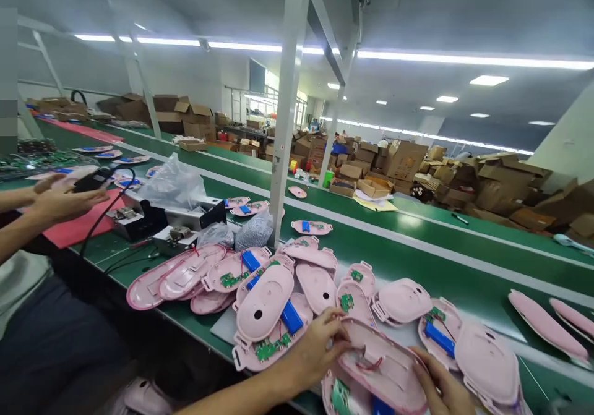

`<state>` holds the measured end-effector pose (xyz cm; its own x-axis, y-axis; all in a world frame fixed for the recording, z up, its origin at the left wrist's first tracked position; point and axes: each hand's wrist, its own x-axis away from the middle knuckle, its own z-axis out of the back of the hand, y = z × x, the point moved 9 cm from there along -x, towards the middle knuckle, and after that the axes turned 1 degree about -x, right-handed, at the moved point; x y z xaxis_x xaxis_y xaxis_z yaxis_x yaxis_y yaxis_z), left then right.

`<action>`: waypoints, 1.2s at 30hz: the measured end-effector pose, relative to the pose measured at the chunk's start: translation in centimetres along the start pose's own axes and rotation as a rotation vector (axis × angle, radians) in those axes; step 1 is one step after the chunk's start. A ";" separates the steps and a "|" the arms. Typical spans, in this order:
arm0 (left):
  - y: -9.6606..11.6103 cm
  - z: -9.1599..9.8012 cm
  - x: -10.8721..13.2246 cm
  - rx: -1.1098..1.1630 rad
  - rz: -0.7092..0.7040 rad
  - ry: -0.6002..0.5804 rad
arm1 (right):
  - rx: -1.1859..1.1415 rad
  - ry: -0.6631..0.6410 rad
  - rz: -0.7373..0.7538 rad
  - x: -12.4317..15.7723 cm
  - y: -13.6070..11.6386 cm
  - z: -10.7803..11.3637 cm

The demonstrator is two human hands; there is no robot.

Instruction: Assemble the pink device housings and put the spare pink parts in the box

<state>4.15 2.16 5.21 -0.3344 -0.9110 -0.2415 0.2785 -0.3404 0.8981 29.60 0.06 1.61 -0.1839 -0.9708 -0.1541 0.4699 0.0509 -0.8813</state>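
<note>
Showing at five o'clock from the middle of the view, a pale-pink, oblong plastic shell (399,375) is held open side up, with thin red wires (371,364) seen inside. Its left rim is pinched between thumb and fingers of the left hand (315,344); its right end is clasped by the right hand (443,387), thumb laid over the edge. Underneath, a green circuit board (340,396) is partly covered by the shell; whether the two are touching cannot be told.

Over to six o'clock, a blue rectangular block (291,316) is seen, overlapped by a pink oval cover with a round black hole (271,291). At four o'clock, a smooth pink rounded casing (487,359) is seen lying on the green tabletop (417,242). Out at nine o'clock, a black device (90,180) is held in a co-worker's hands (65,208), and at three o'clock brown cardboard boxes (503,186) are heaped behind.
</note>
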 end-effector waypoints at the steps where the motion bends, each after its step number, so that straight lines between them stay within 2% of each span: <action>1: 0.3 -0.4 -0.2 0.009 -0.029 -0.041 | 0.009 -0.038 0.004 0.2 -0.5 0.2; 5: 0.7 -1.5 -0.8 -0.029 -0.093 -0.086 | 0.037 -0.123 0.031 0.7 -3.5 0.9; 8: -1.0 -1.9 -1.1 0.055 0.042 -0.032 | 0.030 -0.106 0.008 0.8 -4.2 1.2; 12: -3.2 -3.0 -1.0 0.418 0.250 -0.018 | 0.030 -0.020 -0.002 0.6 -3.4 2.0; 15: -3.9 -3.8 -0.9 0.545 0.315 -0.057 | 0.044 -0.099 0.005 0.1 -3.4 1.7; 17: -4.3 -3.9 -0.8 0.536 0.343 -0.050 | 0.140 -0.174 0.020 -0.2 -4.2 0.9; 19: -4.4 -3.9 -0.6 0.503 0.345 -0.038 | 0.279 -0.201 0.098 -0.5 -6.0 -0.3; 21: -4.2 -3.9 -0.6 0.476 0.322 -0.025 | 0.411 -0.227 0.222 -0.8 -8.4 -2.5; 23: -3.9 -3.8 -0.6 0.464 0.286 -0.014 | 0.522 -0.303 0.279 -1.4 -9.8 -5.2; 26: -3.8 -3.6 -0.7 0.459 0.283 -0.001 | 0.640 -0.412 0.238 -2.8 -9.8 -8.2; 28: -4.2 -3.3 -0.9 0.390 0.305 -0.005 | 0.649 -0.450 0.244 -3.6 -10.0 -9.1; 31: -5.0 -3.1 -1.8 0.220 0.281 -0.059 | 0.663 -0.465 0.330 -4.2 -10.9 -9.7; 33: -5.5 -3.3 -2.5 0.203 0.258 -0.104 | 0.613 -0.440 0.379 -4.2 -11.2 -9.1; 34: -5.8 -3.3 -2.6 0.222 0.266 -0.118 | 0.533 -0.391 0.383 -4.2 -11.2 -8.0; 35: -6.1 -3.3 -2.7 0.239 0.289 -0.124 | 0.420 -0.300 0.363 -4.3 -10.9 -6.0; 36: -6.4 -3.2 -2.7 0.238 0.319 -0.121 | 0.282 -0.158 0.308 -4.5 -10.1 -2.9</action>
<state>6.14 6.01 -1.07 -0.3725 -0.9232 0.0945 0.1744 0.0304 0.9842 23.15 4.62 9.86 0.1254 -0.9453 -0.3012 0.7032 0.2988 -0.6451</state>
